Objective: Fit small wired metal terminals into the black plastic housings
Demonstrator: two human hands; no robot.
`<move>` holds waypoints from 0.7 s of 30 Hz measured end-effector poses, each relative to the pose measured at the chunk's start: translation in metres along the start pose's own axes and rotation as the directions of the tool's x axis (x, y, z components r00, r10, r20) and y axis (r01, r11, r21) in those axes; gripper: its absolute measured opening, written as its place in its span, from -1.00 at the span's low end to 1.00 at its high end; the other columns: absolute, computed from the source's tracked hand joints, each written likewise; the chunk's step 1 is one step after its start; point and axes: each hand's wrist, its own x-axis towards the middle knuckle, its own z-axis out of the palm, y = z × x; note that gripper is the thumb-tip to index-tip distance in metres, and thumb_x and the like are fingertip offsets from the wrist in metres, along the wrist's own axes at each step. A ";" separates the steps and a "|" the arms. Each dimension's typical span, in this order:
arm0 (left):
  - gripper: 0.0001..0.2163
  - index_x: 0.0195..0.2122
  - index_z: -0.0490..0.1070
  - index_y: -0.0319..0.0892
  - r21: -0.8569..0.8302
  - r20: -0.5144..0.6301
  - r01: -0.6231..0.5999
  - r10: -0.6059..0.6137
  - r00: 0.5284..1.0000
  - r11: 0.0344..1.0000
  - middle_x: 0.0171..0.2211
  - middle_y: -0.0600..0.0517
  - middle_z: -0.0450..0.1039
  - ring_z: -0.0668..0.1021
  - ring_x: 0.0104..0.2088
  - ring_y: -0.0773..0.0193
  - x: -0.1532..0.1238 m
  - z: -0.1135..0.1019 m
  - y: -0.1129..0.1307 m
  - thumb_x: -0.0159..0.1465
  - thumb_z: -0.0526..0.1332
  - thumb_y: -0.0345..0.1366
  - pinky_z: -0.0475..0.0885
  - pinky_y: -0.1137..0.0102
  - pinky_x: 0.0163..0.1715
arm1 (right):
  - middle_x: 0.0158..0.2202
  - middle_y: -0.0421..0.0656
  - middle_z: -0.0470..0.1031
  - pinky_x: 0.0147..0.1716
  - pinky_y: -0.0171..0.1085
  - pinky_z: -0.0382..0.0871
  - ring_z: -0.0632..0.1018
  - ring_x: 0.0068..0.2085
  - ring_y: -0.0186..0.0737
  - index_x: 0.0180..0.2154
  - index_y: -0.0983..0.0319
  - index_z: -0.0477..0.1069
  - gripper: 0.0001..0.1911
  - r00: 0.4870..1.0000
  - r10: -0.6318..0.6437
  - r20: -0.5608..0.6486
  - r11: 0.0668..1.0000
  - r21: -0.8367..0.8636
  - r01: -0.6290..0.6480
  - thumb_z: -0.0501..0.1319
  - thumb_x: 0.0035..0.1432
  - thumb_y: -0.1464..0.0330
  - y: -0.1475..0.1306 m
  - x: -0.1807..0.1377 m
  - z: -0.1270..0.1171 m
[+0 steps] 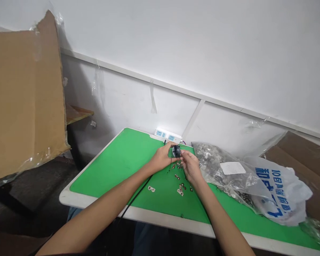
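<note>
Small round black plastic part (176, 151), pinched between the narrowly closed left hand (162, 157) and right hand (190, 165), is held over the far end of the green-topped worktop (117, 167), with loose small metal fittings (180, 188) lying nearer.

Wkshp: green bench (109, 170) w/ parts bag (218, 167)

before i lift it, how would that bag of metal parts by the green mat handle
The clear plastic bag looks fairly heavy for its size, being packed with small metal parts. It will probably sag and shift instead of holding shape, since it lies slumped on the green mat. Its thin film may feel slippery too.
</note>
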 end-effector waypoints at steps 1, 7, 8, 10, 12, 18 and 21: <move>-0.44 0.17 0.40 -0.07 0.008 0.005 -0.008 0.008 1.000 1.000 0.10 -0.07 0.59 0.63 0.11 -0.02 0.000 0.000 0.000 0.20 0.50 -0.12 0.53 0.12 0.10 | -0.51 -0.30 0.48 -0.64 -0.47 0.34 0.41 -0.54 -0.45 -0.43 0.21 0.55 -0.52 1.000 0.003 0.003 1.000 -0.013 -0.003 0.66 -0.31 0.11 0.000 0.000 0.000; -0.49 0.18 0.40 -0.04 0.096 0.029 -0.040 0.037 0.999 0.995 0.12 -0.04 0.58 0.63 0.11 -0.01 -0.002 0.000 0.002 0.22 0.47 -0.26 0.52 0.14 0.11 | -0.48 -0.24 0.52 -0.60 -0.38 0.30 0.43 -0.51 -0.36 -0.37 0.22 0.59 -0.54 1.000 -0.006 -0.031 0.990 -0.140 0.001 0.60 -0.25 0.10 0.003 0.000 -0.002; -0.50 0.18 0.40 -0.04 0.109 0.031 -0.039 0.035 0.999 0.993 0.12 -0.04 0.58 0.63 0.10 -0.01 -0.003 0.000 0.002 0.22 0.46 -0.28 0.53 0.14 0.11 | -0.48 -0.24 0.53 -0.58 -0.36 0.29 0.42 -0.51 -0.35 -0.37 0.23 0.59 -0.56 0.999 -0.024 -0.041 0.985 -0.171 0.017 0.58 -0.23 0.09 0.004 -0.001 -0.003; -0.49 0.17 0.40 -0.05 0.120 0.026 -0.032 0.029 0.999 0.992 0.12 -0.04 0.58 0.63 0.11 -0.01 -0.003 0.000 0.004 0.21 0.46 -0.29 0.53 0.15 0.11 | -0.47 -0.23 0.54 -0.55 -0.34 0.26 0.40 -0.50 -0.33 -0.38 0.23 0.60 -0.58 0.996 -0.075 -0.053 0.970 -0.236 0.060 0.54 -0.16 0.06 0.007 -0.001 -0.003; -0.47 0.18 0.39 -0.06 0.120 0.018 -0.019 0.017 1.000 0.993 0.12 -0.05 0.58 0.63 0.11 -0.02 -0.004 0.001 0.004 0.20 0.47 -0.28 0.53 0.14 0.12 | -0.46 -0.22 0.54 -0.51 -0.32 0.25 0.39 -0.48 -0.31 -0.39 0.23 0.60 -0.58 0.991 -0.123 -0.051 0.953 -0.285 0.104 0.50 -0.11 0.02 0.009 -0.001 -0.002; -0.43 0.23 0.32 -0.03 0.053 0.015 0.023 -0.024 1.000 0.998 0.16 -0.04 0.56 0.63 0.14 0.00 -0.005 0.005 0.000 0.22 0.46 -0.25 0.54 0.13 0.14 | -0.39 -0.18 0.59 -0.36 -0.23 0.34 0.48 -0.38 -0.18 -0.36 0.21 0.57 -0.56 0.973 -0.232 -0.005 0.909 -0.358 0.215 0.43 -0.02 -0.04 0.006 -0.003 0.001; -0.45 0.21 0.32 -0.03 0.034 0.004 0.038 -0.038 0.999 0.999 0.14 -0.04 0.58 0.64 0.13 0.01 -0.006 0.005 0.002 0.23 0.45 -0.21 0.55 0.16 0.11 | -0.34 -0.13 0.63 -0.24 -0.18 0.42 0.55 -0.28 -0.11 -0.33 0.22 0.58 -0.56 0.954 -0.299 0.017 0.879 -0.385 0.282 0.42 0.02 -0.03 0.005 -0.005 0.003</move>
